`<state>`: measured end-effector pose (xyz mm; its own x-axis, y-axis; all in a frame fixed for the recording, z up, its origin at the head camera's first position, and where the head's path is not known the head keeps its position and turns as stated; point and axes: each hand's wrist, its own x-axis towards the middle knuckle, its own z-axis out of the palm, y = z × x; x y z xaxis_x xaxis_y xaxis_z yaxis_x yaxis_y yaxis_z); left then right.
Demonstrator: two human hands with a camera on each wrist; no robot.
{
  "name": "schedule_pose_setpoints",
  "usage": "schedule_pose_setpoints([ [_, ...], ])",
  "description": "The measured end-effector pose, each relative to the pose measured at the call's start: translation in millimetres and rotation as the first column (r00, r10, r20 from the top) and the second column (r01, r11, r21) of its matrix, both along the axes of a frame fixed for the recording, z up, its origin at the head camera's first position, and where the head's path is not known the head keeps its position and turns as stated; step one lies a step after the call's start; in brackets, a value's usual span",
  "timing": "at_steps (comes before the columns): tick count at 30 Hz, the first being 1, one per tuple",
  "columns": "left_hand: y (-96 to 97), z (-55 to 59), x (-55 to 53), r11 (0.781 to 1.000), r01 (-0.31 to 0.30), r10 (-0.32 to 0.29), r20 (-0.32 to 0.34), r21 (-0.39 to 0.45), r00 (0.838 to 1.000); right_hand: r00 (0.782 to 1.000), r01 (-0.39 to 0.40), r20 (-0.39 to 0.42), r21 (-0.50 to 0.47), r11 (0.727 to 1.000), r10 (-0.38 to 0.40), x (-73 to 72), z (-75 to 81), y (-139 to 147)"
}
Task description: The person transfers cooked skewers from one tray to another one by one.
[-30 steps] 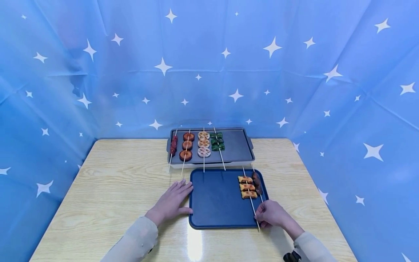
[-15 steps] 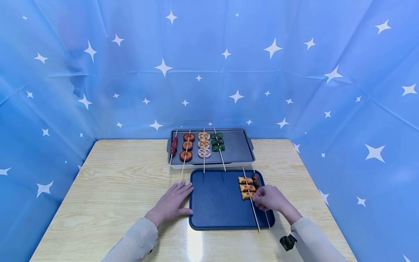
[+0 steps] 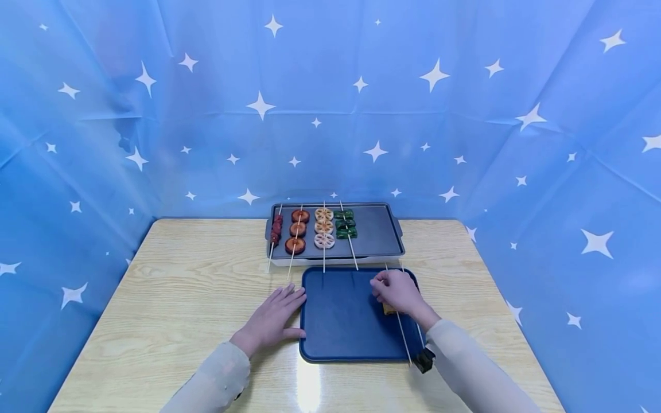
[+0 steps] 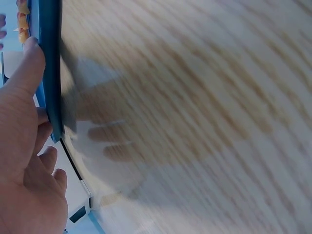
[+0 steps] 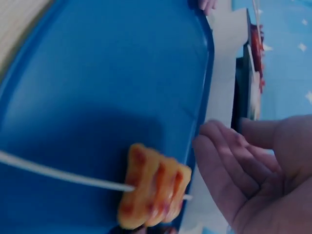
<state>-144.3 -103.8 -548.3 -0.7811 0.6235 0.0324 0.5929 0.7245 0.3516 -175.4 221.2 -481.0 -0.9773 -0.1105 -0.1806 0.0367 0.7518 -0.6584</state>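
Observation:
My left hand (image 3: 271, 321) lies with straight fingers against the left edge of a dark blue tray (image 3: 335, 321); its thumb touches the rim in the left wrist view. Over the tray's right part hovers my right hand (image 3: 400, 292), fingers loosely bent and holding nothing. Beneath it is a skewer of browned yellow pieces (image 5: 153, 190), largely covered by the hand in the head view. At the tray's right edge runs the stick of a dark brown meat skewer (image 3: 420, 335), its meat hidden behind the hand.
Behind the tray stands a dark grey griddle (image 3: 376, 229). On it lie a red meat skewer (image 3: 276, 231), a skewer of round brown slices (image 3: 297, 229), a lotus root skewer (image 3: 324, 228) and a green pepper skewer (image 3: 345, 223), sticks overhanging its front. A blue starry curtain (image 3: 320, 143) surrounds the table (image 3: 181, 287).
My right hand has let go of the dark meat skewer at the tray's right edge and moved up and left over the yellow skewer. My left hand has stayed put.

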Motion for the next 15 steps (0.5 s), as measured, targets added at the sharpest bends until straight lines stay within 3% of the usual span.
schedule_pose_setpoints([
  [7,-0.3,0.6,-0.3,1.0,0.002,-0.002,0.002,-0.006,1.0,0.992,0.041,-0.124,0.097,0.994,-0.028,-15.8,3.1,-23.3],
  [15,0.1,-0.7,-0.6,1.0,-0.003,0.003,0.006,-0.026,1.0,0.981,0.066,-0.191,0.186,0.98,-0.03,-29.6,6.0,-41.2],
])
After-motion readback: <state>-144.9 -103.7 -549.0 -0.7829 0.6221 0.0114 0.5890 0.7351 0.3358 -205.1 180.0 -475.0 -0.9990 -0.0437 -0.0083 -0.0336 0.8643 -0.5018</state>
